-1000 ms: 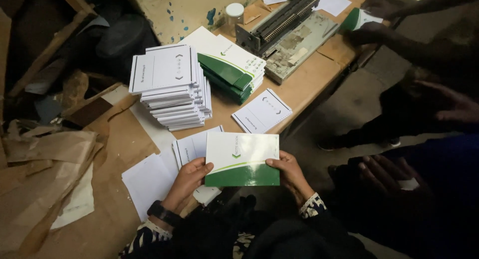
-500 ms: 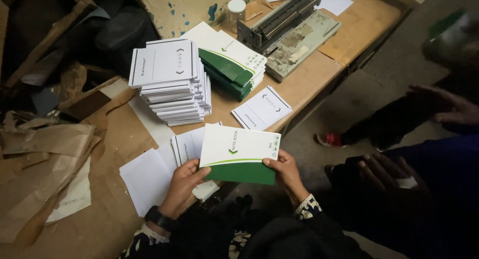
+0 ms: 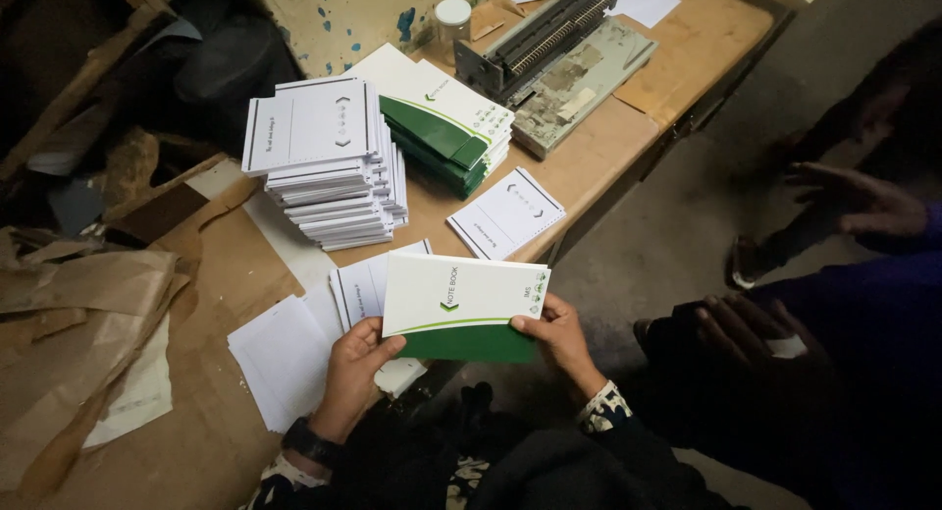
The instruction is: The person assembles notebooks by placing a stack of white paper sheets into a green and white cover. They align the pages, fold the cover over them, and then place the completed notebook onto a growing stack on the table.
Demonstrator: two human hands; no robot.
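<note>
I hold a white and green booklet cover [image 3: 461, 306] flat in both hands above the near edge of the wooden table [image 3: 599, 157]. My left hand [image 3: 355, 365] grips its left end, thumb on top. My right hand [image 3: 557, 335] grips its lower right corner. Under the cover lie a few loose white sheets [image 3: 285, 358]. Behind them stands a tall stack of white paper pads [image 3: 329, 161], and next to it a lower stack of green and white covers [image 3: 446, 122].
A metal binding machine [image 3: 559, 49] and a small white jar [image 3: 452, 19] stand at the table's far end. One white pad [image 3: 506, 214] lies alone. Crumpled brown paper [image 3: 78, 314] covers the left. Another person's hands [image 3: 844, 201] hover at the right.
I have brought the cover a little nearer and lower, with both hands still on it. The other person's arm over the far end of the table has withdrawn.
</note>
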